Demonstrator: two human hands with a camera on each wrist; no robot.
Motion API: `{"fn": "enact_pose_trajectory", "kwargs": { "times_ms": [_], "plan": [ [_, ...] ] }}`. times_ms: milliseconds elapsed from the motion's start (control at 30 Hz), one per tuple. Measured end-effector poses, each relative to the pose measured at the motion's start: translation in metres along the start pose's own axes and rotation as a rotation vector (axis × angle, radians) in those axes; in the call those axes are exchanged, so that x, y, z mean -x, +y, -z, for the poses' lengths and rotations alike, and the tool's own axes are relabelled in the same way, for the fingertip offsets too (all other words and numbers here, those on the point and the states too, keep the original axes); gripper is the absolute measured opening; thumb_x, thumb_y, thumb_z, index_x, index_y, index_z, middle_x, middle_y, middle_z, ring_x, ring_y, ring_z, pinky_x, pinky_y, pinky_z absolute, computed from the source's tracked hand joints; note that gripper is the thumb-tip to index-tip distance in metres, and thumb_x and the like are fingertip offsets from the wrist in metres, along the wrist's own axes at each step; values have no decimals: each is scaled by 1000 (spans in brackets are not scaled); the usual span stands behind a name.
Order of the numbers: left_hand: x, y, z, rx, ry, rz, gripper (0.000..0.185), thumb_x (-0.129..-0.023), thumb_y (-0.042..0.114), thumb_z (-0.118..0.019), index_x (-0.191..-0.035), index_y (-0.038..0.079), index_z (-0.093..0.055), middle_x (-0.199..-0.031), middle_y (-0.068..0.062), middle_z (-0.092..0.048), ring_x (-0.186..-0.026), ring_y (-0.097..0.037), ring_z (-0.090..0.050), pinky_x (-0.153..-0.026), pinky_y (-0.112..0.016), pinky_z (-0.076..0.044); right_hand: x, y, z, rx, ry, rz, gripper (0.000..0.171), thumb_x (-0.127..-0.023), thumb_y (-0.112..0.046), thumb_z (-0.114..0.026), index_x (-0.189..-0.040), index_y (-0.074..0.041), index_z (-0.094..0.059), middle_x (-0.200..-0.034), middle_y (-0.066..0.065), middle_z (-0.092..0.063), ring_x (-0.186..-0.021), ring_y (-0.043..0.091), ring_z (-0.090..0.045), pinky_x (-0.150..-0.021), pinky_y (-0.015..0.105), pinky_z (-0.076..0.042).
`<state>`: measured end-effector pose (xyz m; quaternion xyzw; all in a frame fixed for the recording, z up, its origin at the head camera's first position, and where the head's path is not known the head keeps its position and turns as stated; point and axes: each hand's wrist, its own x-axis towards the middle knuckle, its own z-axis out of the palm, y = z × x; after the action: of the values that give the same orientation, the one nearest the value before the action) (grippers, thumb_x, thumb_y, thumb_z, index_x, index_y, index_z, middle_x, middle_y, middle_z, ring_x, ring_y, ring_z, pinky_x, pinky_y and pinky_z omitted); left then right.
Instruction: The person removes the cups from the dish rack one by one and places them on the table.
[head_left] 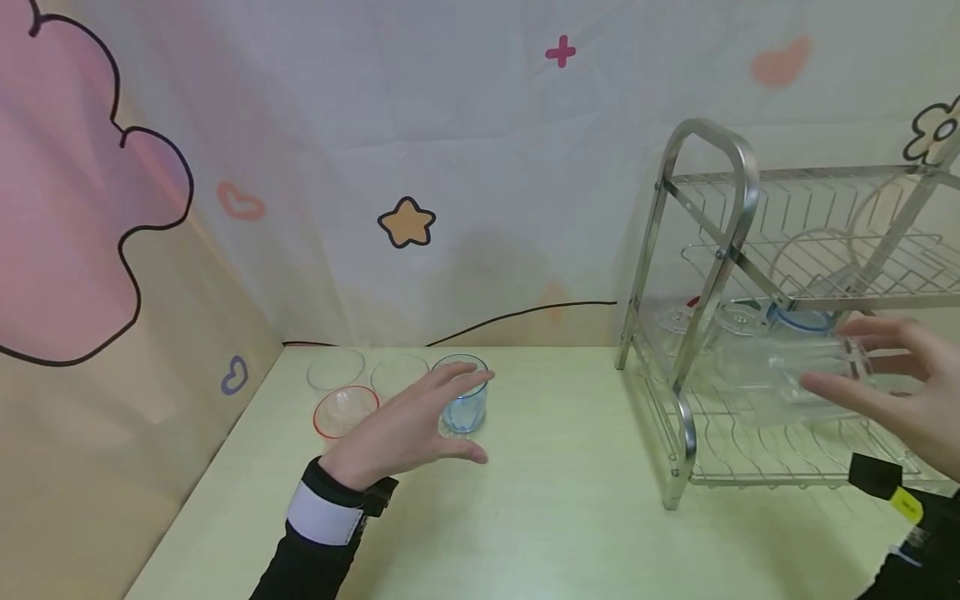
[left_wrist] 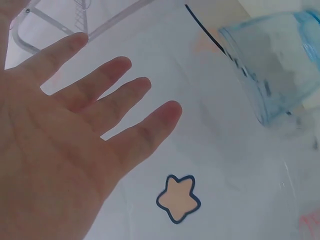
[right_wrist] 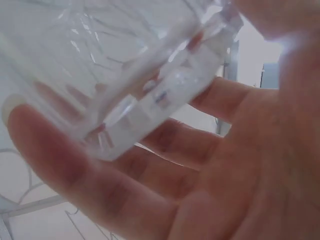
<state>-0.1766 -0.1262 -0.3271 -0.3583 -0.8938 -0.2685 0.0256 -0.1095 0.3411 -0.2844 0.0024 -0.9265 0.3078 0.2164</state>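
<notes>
My right hand [head_left: 911,387] grips a clear drinking glass [head_left: 813,375] near its thick base. The glass lies on its side in the air, mouth to the left, over the lower tier of the dish rack [head_left: 738,482]. In the right wrist view the thumb and fingers [right_wrist: 50,145] curl round that base. My left hand [head_left: 412,429] holds nothing, its fingers spread and thumb apart. It is nearest to a blue-tinted glass [head_left: 465,412] on the table. In the left wrist view the blue glass stands apart from the fingertips [left_wrist: 172,112].
Beside the blue glass stand a red-rimmed glass [head_left: 347,408] and two clear glasses, partly behind the left hand. Upturned glasses, one blue-rimmed [head_left: 798,321], sit on the rack's lower tier. Clear round dishes [head_left: 813,258] stand on the upper tier. A printed curtain [head_left: 480,167] hangs behind.
</notes>
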Motion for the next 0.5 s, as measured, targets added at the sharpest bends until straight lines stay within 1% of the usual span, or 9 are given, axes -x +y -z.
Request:
{"fn": "enact_pose_trajectory", "kwargs": {
  "times_ms": [67,100,133,167,233,300,367,467,500],
  "plan": [
    [-4,5,-1,18,-5,4,88,-75,51,-80,-150,28,-40,-150,6,-36,-136,-11,-36,-102,-34,-42,1,3,1,-29,31,33,69,-89,-21,-73,-146,-3,-38,-137,25,-40,-119,37,-45,-92,56,-41],
    [-5,7,-2,24,-5,4,88,-75,52,-79,-150,29,-39,-151,7,-35,-136,-11,-35,-102,-34,-42,1,5,0,-16,52,46,68,-89,-22,-75,-145,-7,-41,-134,17,-44,-118,25,-48,-94,44,-44],
    [-7,9,-2,28,-4,2,88,-75,52,-79,-150,30,-39,-151,7,-35,-136,-11,-35,-102,-34,-42,0,5,0,-16,60,55,67,-88,-21,-76,-144,-7,-43,-132,16,-46,-116,24,-49,-89,31,-46],
    [-8,11,-2,36,-1,-5,88,-75,52,-79,-150,30,-39,-151,7,-35,-136,-12,-36,-102,-35,-42,1,2,2,-34,51,65,66,-87,-18,-76,-143,-3,-43,-131,20,-46,-114,36,-49,-86,28,-48],
    [-11,15,-3,36,4,-11,87,-76,52,-78,-150,30,-39,-151,7,-35,-136,-12,-36,-102,-35,-43,1,-3,3,-28,47,73,65,-86,-17,-77,-139,2,-44,-127,21,-47,-110,37,-51,-76,16,-46],
    [-14,19,-3,29,6,-26,87,-76,54,-77,-150,30,-38,-150,8,-36,-135,-12,-38,-101,-34,-43,2,-9,3,-13,25,74,64,-87,-18,-76,-138,3,-44,-125,22,-47,-109,37,-50,-74,16,-46],
    [-16,22,-4,35,2,-42,87,-77,54,-77,-151,28,-38,-150,7,-36,-133,-13,-40,-100,-35,-44,4,-19,4,-15,-23,67,65,-89,-19,-74,-138,7,-40,-129,30,-43,-109,49,-46,-83,40,-51],
    [-20,26,-5,45,-5,-60,87,-77,53,-77,-151,28,-38,-150,7,-35,-131,-12,-42,-99,-34,-45,6,-31,3,14,-98,76,68,-89,-24,-75,-138,6,-40,-132,34,-40,-108,57,-42,-77,65,-44],
    [-21,27,-5,51,-4,-65,88,-77,52,-77,-151,27,-38,-150,8,-36,-132,-11,-42,-100,-33,-44,6,-35,3,35,-110,86,68,-87,-26,-76,-137,5,-42,-132,32,-42,-107,56,-44,-75,64,-46]
  ]
}}
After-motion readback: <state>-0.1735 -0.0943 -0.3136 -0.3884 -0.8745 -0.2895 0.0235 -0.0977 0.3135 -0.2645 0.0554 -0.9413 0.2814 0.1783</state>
